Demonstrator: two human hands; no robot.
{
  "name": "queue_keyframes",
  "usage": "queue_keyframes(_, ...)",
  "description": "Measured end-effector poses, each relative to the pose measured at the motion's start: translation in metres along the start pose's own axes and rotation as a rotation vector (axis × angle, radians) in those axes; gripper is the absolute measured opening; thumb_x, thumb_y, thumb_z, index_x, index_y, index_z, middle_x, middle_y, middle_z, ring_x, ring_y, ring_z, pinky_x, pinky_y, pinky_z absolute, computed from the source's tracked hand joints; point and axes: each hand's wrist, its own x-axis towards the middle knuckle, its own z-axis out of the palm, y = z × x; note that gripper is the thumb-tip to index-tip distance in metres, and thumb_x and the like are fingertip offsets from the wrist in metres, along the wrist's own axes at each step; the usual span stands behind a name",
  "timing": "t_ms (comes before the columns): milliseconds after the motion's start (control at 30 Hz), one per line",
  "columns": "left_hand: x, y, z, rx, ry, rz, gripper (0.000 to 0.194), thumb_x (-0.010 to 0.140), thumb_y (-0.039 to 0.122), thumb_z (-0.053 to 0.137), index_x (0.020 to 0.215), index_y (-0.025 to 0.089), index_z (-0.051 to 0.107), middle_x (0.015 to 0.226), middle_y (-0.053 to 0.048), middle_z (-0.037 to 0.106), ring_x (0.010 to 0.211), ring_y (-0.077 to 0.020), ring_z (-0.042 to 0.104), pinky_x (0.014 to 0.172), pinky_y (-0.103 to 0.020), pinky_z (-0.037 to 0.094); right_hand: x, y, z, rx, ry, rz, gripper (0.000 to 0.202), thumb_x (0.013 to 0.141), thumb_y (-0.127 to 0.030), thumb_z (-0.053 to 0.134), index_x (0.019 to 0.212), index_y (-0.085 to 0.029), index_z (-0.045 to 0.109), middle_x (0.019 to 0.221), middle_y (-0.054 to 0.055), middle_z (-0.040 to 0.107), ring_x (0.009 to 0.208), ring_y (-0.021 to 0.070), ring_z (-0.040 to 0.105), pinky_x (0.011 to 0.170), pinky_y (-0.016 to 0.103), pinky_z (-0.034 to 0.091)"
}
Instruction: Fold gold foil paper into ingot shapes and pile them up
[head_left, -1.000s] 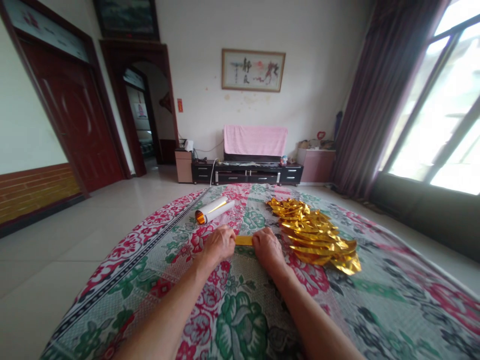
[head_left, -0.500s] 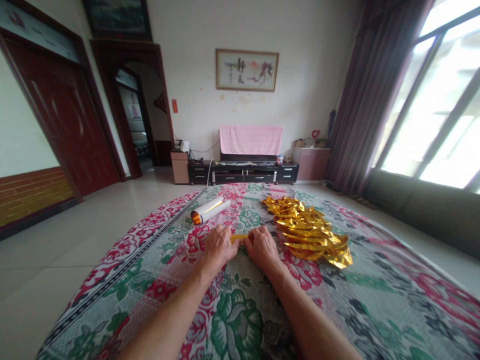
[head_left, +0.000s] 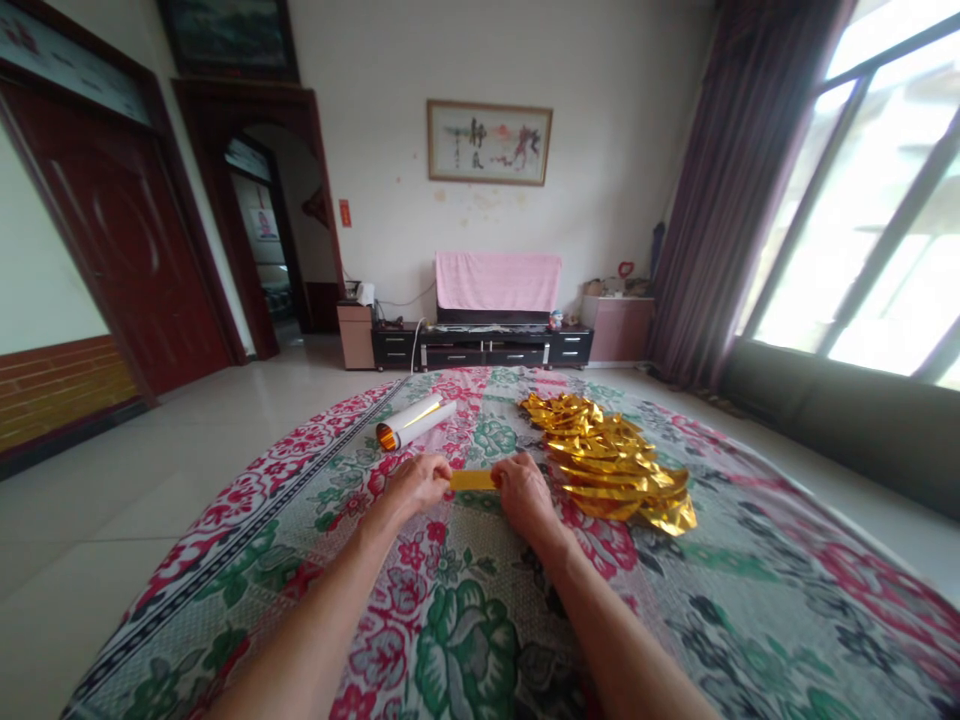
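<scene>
A flat strip of gold foil paper [head_left: 473, 481] stretches level between my two hands, just over the flowered tablecloth [head_left: 469, 650]. My left hand [head_left: 420, 483] pinches its left end, and my right hand [head_left: 523, 490] grips the right end with curled fingers. The fingertips partly hide both ends. Right of my right hand lies a pile of folded gold foil pieces [head_left: 615, 465], loosely overlapping in a row. Beyond my left hand rests a roll of foil paper [head_left: 415, 421], white outside and gold within.
The cloth covers a round table whose far edge faces a black TV cabinet [head_left: 461, 355]. A pink cloth [head_left: 499, 281] drapes over the set on it. Purple curtains [head_left: 739, 200] hang beside the window at right; a red door [head_left: 124, 240] is at left.
My left hand has moved left, away from my right hand, so more of the gold strip shows between them. The whole view has shifted slightly.
</scene>
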Motion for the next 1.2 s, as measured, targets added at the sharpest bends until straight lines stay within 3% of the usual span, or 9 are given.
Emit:
queue_keyframes(267,0.001,-0.009,-0.005,-0.105,-0.067,0.067,0.027,0.065,0.013,0.047,0.08,0.019,0.069,0.072,0.0,0.066,0.064,-0.0118,0.055,0.058,-0.02,0.039,-0.002,-0.003,-0.008,-0.013,-0.027,0.023,0.023,0.07,-0.006,0.046,0.071,-0.02,0.065,0.086,0.005,0.053,0.081,0.0155,0.046,0.071,0.022,0.031)
queue_keyframes(433,-0.002,-0.002,-0.01,-0.068,-0.057,0.05,0.024,0.069,0.017,0.047,0.079,0.02,0.069,0.076,-0.001,0.067,0.068,-0.013,0.057,0.061,-0.021,0.04,-0.002,-0.01,-0.007,-0.055,0.001,0.034,0.023,0.077,-0.012,0.044,0.072,-0.02,0.065,0.085,0.006,0.055,0.083,0.0165,0.046,0.075,0.025,0.032)
queue_keyframes(567,-0.007,0.012,-0.004,0.098,0.067,-0.017,0.026,0.074,0.04,0.05,0.074,0.019,0.065,0.073,-0.004,0.064,0.068,-0.0156,0.057,0.06,-0.024,0.039,-0.004,-0.022,-0.007,-0.16,0.076,0.037,0.022,0.081,-0.031,0.046,0.074,-0.017,0.062,0.081,0.008,0.054,0.087,0.0194,0.046,0.08,0.028,0.031)
queue_keyframes(700,-0.012,0.019,0.005,0.225,0.201,-0.019,0.031,0.072,0.048,0.052,0.079,0.019,0.06,0.078,-0.007,0.062,0.073,-0.0188,0.058,0.066,-0.027,0.04,-0.008,-0.028,-0.008,-0.194,0.074,0.044,0.029,0.073,-0.045,0.055,0.076,-0.017,0.059,0.086,0.008,0.053,0.084,0.02,0.046,0.077,0.028,0.033)
queue_keyframes(800,-0.012,0.018,0.005,0.229,0.182,0.002,0.025,0.073,0.044,0.053,0.08,0.02,0.059,0.08,-0.006,0.062,0.074,-0.0183,0.058,0.066,-0.027,0.04,-0.008,-0.026,-0.007,-0.193,0.056,0.041,0.024,0.073,-0.041,0.055,0.076,-0.018,0.058,0.087,0.008,0.053,0.084,0.0195,0.046,0.077,0.028,0.033)
queue_keyframes(933,-0.005,0.008,0.001,0.131,0.061,-0.015,0.016,0.071,0.03,0.055,0.082,0.02,0.06,0.077,-0.002,0.063,0.069,-0.0138,0.057,0.061,-0.022,0.038,-0.004,-0.018,-0.004,-0.164,0.034,0.024,0.014,0.075,-0.03,0.052,0.078,-0.017,0.058,0.088,0.008,0.053,0.086,0.0191,0.046,0.077,0.028,0.032)
queue_keyframes(1067,0.001,-0.003,-0.001,0.054,0.015,-0.06,0.025,0.067,0.021,0.055,0.09,0.02,0.062,0.072,0.001,0.063,0.062,-0.011,0.055,0.054,-0.019,0.036,-0.002,-0.014,-0.002,-0.159,0.022,0.012,0.017,0.075,-0.025,0.051,0.088,-0.017,0.059,0.091,0.009,0.054,0.087,0.0199,0.046,0.078,0.029,0.032)
queue_keyframes(1200,0.002,-0.006,-0.004,0.073,0.023,-0.056,0.031,0.07,0.017,0.05,0.098,0.02,0.064,0.08,-0.003,0.066,0.07,-0.0134,0.058,0.06,-0.021,0.038,-0.003,-0.013,-0.002,-0.176,0.028,-0.008,0.017,0.076,-0.023,0.049,0.087,-0.016,0.06,0.092,0.01,0.054,0.089,0.0209,0.046,0.08,0.029,0.032)
